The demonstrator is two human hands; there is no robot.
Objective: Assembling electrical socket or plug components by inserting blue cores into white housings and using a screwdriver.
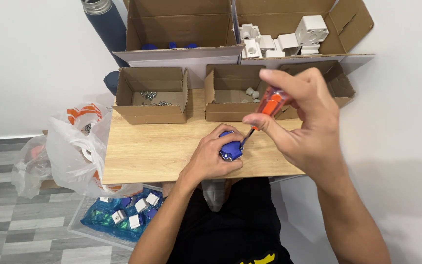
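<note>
My wooden board (147, 151) lies across my lap, with two large open cartons behind it, one (313, 29) holding white plastic housings (311, 29). Nearer stand smaller cardboard boxes, the left one (151, 100) holding screws (148, 95). My right hand (304, 122) has its fingers pinched tight round the orange handle of a screwdriver (267, 110), tip down on the blue plastic part (230, 146). My left hand (213, 156) curls closed round that part, pressing it onto the board's near edge.
</note>
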